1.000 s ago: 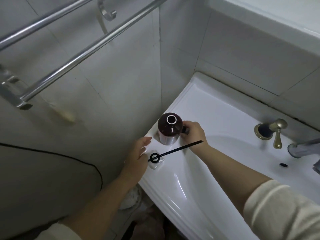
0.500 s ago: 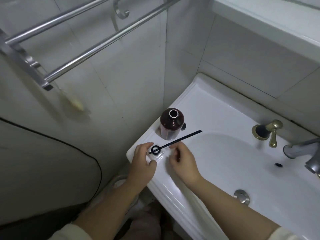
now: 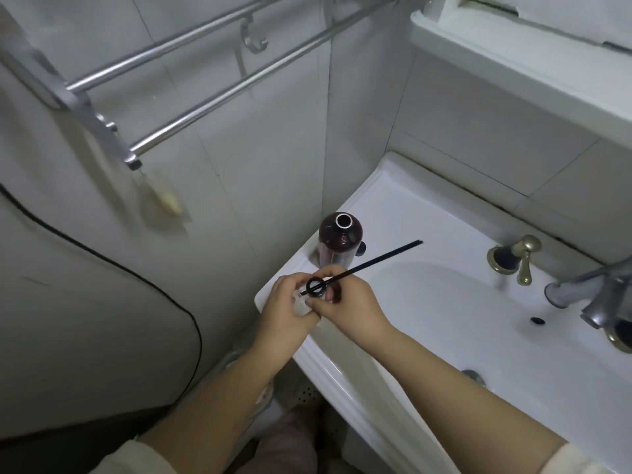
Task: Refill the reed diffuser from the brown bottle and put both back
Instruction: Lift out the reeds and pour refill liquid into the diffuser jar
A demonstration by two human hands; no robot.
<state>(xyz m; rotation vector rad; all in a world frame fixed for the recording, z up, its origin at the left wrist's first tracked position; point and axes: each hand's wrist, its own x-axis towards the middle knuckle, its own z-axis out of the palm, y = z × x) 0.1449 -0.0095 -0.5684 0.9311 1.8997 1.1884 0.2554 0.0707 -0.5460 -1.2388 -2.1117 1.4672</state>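
Both hands are together at the front left corner of the white sink [image 3: 403, 213], and they hold the small reed diffuser [image 3: 302, 304] between them. The left hand [image 3: 285, 311] is wrapped around the little clear glass body from the left side, so only a small part of the glass is visible between the fingers. The right hand [image 3: 345, 307] comes from the right and its fingers close on the diffuser at its black ring neck [image 3: 315, 286]. From this ring one black reed [image 3: 372, 261] goes out, tilted toward the right and away from the person, and its far end is over the sink rim near the basin. The brown bottle [image 3: 338, 239] stands upright on the sink ledge just behind the hands, near the tiled wall; its mouth is open with no cap on it. A small dark thing [image 3: 361, 248] lies beside the bottle on the right, but I cannot tell what it is. The brass tap handle [image 3: 525, 258] is well apart on the right side. A metal towel rail [image 3: 191, 107] is on the wall above.
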